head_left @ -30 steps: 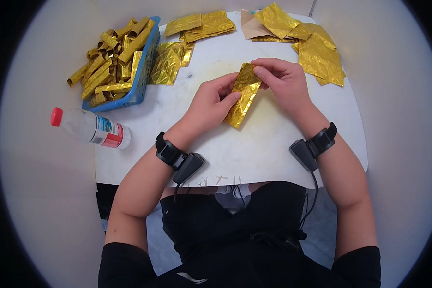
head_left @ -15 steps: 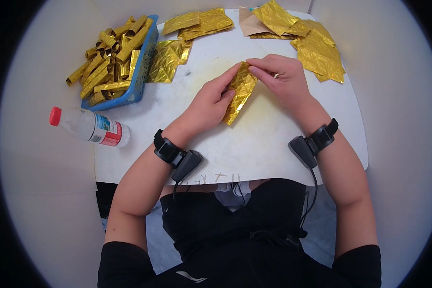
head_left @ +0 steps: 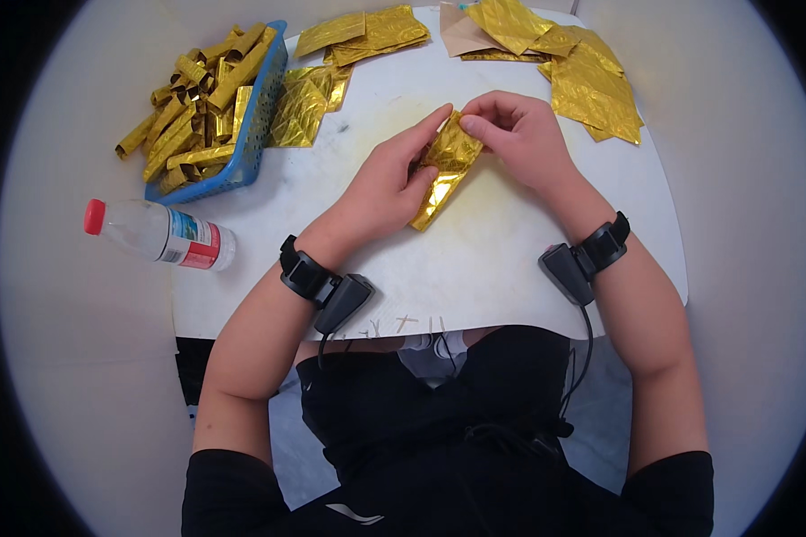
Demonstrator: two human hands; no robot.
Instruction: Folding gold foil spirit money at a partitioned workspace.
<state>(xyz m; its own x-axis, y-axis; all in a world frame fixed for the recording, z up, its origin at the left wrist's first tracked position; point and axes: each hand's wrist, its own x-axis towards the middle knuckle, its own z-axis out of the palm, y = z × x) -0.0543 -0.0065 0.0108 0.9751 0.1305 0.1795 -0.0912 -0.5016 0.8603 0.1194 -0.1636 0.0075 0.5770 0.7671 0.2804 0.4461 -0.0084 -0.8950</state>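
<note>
A strip of shiny gold foil paper (head_left: 448, 166), folded long and narrow, is held slantwise above the middle of the white table. Along its left side my left hand (head_left: 394, 179) grips it, thumb on the front and fingers behind. My right hand (head_left: 519, 134) pinches the paper's upper right corner between thumb and fingertips. The fingers behind the paper are partly hidden. A black strapped device sits on each of my wrists, with a cable hanging from it.
At the left, a blue plastic basket (head_left: 261, 112) is heaped with rolled gold paper tubes (head_left: 175, 134). Nearer lies a clear bottle (head_left: 166, 234) with a red cap. Flat gold sheets (head_left: 300, 107) lie beside the basket, with more sheets (head_left: 591, 85) at the far right. Pale walls surround the table (head_left: 546, 304).
The foil paper has turned slightly, and its lower part now catches the light. My right fingers have shifted a little at its upper corner. The whole view has shifted slightly.
</note>
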